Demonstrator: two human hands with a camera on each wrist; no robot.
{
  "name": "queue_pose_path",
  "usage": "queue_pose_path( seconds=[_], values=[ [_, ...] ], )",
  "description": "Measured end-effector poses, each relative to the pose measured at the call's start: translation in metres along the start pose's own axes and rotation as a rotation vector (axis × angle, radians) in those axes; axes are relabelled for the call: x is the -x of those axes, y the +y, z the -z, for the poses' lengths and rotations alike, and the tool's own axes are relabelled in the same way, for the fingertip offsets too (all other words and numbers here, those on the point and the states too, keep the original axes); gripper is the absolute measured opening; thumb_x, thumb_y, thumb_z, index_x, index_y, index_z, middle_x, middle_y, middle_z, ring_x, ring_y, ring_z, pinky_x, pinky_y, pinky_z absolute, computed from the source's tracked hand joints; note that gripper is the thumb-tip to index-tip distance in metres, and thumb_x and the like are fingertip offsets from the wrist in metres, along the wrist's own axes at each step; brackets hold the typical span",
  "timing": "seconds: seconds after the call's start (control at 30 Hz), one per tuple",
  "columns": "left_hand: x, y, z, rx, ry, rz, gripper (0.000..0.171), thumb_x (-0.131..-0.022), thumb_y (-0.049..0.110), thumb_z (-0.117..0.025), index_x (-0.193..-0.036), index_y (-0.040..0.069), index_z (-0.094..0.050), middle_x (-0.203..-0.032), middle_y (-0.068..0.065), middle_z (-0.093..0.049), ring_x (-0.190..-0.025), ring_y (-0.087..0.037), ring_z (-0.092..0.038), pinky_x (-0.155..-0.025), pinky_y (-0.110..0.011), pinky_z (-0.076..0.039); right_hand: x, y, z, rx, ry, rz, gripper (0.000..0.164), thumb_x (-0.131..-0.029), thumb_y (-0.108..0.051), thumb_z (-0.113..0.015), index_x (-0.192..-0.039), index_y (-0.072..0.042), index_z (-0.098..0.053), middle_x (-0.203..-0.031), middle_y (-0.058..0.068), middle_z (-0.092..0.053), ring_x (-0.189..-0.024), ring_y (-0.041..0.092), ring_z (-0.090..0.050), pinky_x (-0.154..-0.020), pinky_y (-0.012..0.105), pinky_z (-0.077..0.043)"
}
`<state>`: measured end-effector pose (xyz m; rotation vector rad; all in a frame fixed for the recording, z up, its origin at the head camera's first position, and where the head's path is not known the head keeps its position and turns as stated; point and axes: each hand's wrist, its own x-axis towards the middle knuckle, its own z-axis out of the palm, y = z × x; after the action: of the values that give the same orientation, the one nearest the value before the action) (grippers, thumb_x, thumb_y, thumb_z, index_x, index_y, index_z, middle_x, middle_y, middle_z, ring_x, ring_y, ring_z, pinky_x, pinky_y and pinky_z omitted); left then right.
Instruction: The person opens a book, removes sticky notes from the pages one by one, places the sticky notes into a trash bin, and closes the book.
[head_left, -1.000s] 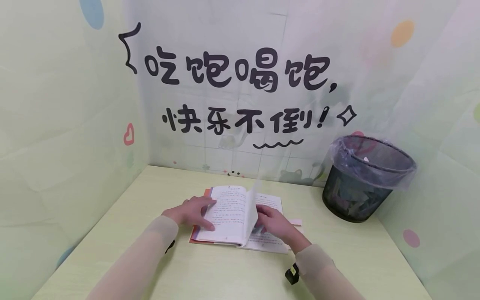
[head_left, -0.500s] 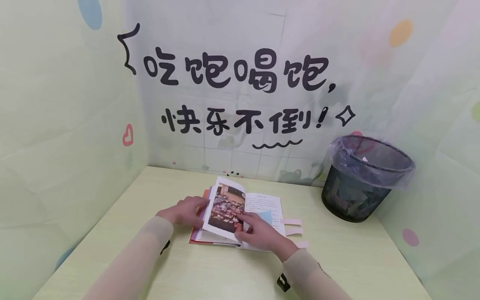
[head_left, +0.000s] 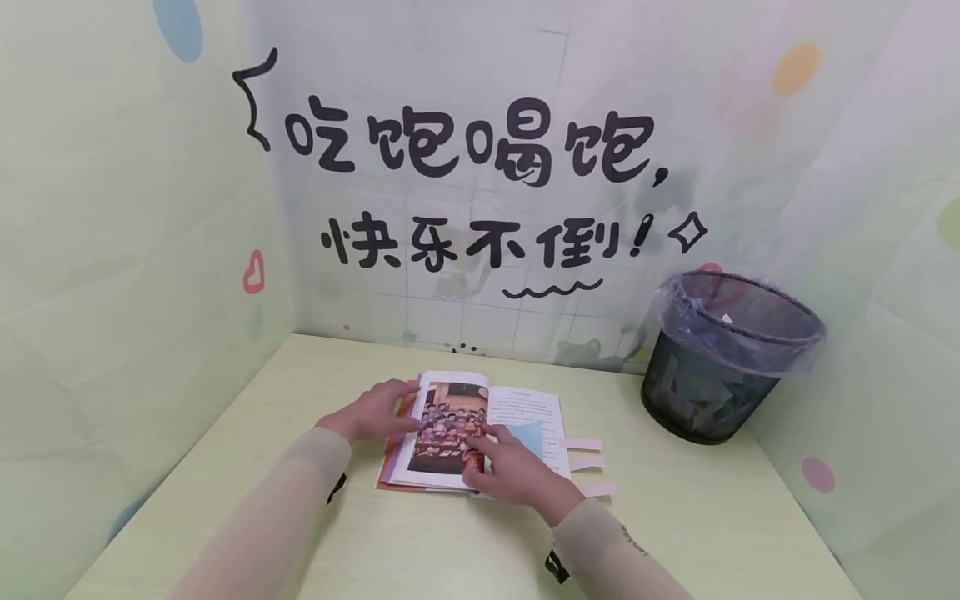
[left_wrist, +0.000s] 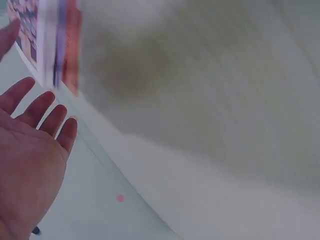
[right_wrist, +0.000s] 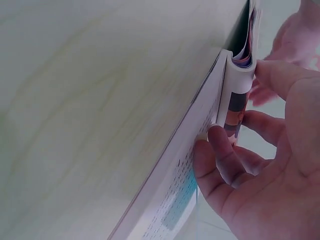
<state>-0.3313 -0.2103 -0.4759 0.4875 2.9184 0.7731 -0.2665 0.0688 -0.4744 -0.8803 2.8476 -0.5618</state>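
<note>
Fingers (head_left: pixel 491 448) relaxed, gripping nothing, touching open book (head_left: pixel 448 421), pale table (head_left: pixel 427 546), lettered wall (head_left: pixel 435 196) behind

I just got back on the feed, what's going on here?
A person's right hand touches the illustrated left page of an open book on the table, near the fold; the left hand is at the book's left edge. A blue slip lies on the right page; pink tabs stick out past its edge.
</note>
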Motion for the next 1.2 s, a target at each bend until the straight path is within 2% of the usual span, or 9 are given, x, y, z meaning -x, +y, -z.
queue_pose_path(
  seconds=[0.13, 0.37, 0.5, 0.67, 0.8, 0.9, 1.0, 1.1, 1.2],
  values=[
    [-0.012, 0.031, -0.011, 0.053, -0.054, -0.036, 0.088, -0.078, 0.043, -0.084, -0.149, 0.015, -0.042, -0.152, -0.011, -0.035, -0.136, -0.032, -0.027, -0.11, -0.058, -0.027, -0.001, 0.002, -0.001, 0.017, -0.001, 0.001, 0.057, -0.095, -0.042, -0.06, -0.145, -0.016, -0.05, -0.147, 0.017, -0.036, -0.123, 0.029, -0.046, -0.1, 0.044, -0.046],
    [-0.025, 0.071, -0.026, -0.018, -0.186, -0.206, 0.091, -0.073, 0.048, -0.086, -0.149, 0.02, -0.045, -0.157, -0.007, -0.025, -0.138, -0.029, -0.023, -0.11, -0.055, -0.029, -0.002, 0.002, -0.002, 0.011, 0.001, 0.024, 0.057, -0.097, -0.041, -0.06, -0.146, -0.017, -0.048, -0.147, 0.016, -0.036, -0.121, 0.029, -0.047, -0.099, 0.045, -0.047],
    [-0.024, 0.078, -0.031, -0.014, -0.246, -0.145, 0.098, -0.072, 0.053, -0.085, -0.152, 0.022, -0.039, -0.159, -0.003, -0.019, -0.14, -0.03, -0.019, -0.111, -0.056, -0.027, -0.001, 0.002, -0.002, -0.007, -0.012, 0.013, 0.058, -0.097, -0.043, -0.06, -0.148, -0.019, -0.046, -0.149, 0.015, -0.034, -0.124, 0.029, -0.045, -0.1, 0.047, -0.045],
    [-0.022, 0.082, -0.033, 0.016, -0.271, -0.078, 0.104, -0.071, 0.053, -0.086, -0.155, 0.023, -0.032, -0.159, -0.001, -0.018, -0.14, -0.031, -0.019, -0.11, -0.058, -0.027, 0.001, 0.005, 0.0, -0.023, -0.033, 0.009, 0.059, -0.098, -0.044, -0.06, -0.149, -0.018, -0.045, -0.151, 0.013, -0.031, -0.126, 0.029, -0.042, -0.101, 0.048, -0.044],
    [-0.022, 0.083, -0.034, 0.01, -0.273, -0.077, 0.103, -0.072, 0.052, -0.086, -0.155, 0.024, -0.032, -0.159, -0.002, -0.018, -0.14, -0.03, -0.019, -0.109, -0.058, -0.027, 0.001, 0.01, 0.006, -0.064, -0.064, 0.044, 0.059, -0.098, -0.041, -0.061, -0.148, -0.014, -0.046, -0.15, 0.015, -0.034, -0.11, 0.019, -0.054, -0.093, 0.041, -0.05],
    [-0.022, 0.084, -0.035, 0.008, -0.264, -0.072, 0.103, -0.071, 0.054, -0.085, -0.155, 0.025, -0.033, -0.159, -0.003, -0.019, -0.14, -0.031, -0.019, -0.109, -0.059, -0.027, -0.001, 0.019, 0.014, -0.087, -0.044, 0.038, 0.052, -0.098, -0.034, -0.063, -0.143, -0.01, -0.051, -0.141, 0.013, -0.046, -0.099, 0.015, -0.058, -0.089, 0.039, -0.052],
    [-0.023, 0.084, -0.037, -0.001, -0.255, -0.042, 0.103, -0.07, 0.058, -0.084, -0.154, 0.027, -0.034, -0.159, -0.001, -0.019, -0.14, -0.03, -0.019, -0.11, -0.058, -0.026, -0.002, 0.031, 0.023, -0.044, 0.054, -0.05, 0.042, -0.097, -0.026, -0.064, -0.134, -0.008, -0.059, -0.129, 0.012, -0.056, -0.106, 0.021, -0.057, -0.094, 0.043, -0.049],
    [-0.022, 0.084, -0.038, 0.0, -0.253, -0.012, 0.103, -0.069, 0.059, -0.084, -0.154, 0.029, -0.034, -0.159, 0.001, -0.019, -0.14, -0.031, -0.019, -0.11, -0.058, -0.025, -0.002, 0.044, 0.031, 0.019, 0.152, -0.234, 0.038, -0.095, -0.024, -0.065, -0.128, -0.007, -0.062, -0.123, 0.012, -0.057, -0.109, 0.026, -0.056, -0.097, 0.047, -0.047],
    [-0.021, 0.084, -0.038, -0.005, -0.257, -0.01, 0.103, -0.069, 0.059, -0.084, -0.154, 0.03, -0.033, -0.159, 0.001, -0.019, -0.14, -0.032, -0.018, -0.11, -0.06, -0.025, -0.002, 0.054, 0.035, 0.032, 0.171, -0.405, 0.041, -0.094, -0.027, -0.066, -0.129, -0.006, -0.061, -0.118, 0.012, -0.058, -0.101, 0.024, -0.058, -0.092, 0.047, -0.05]
  ],
)
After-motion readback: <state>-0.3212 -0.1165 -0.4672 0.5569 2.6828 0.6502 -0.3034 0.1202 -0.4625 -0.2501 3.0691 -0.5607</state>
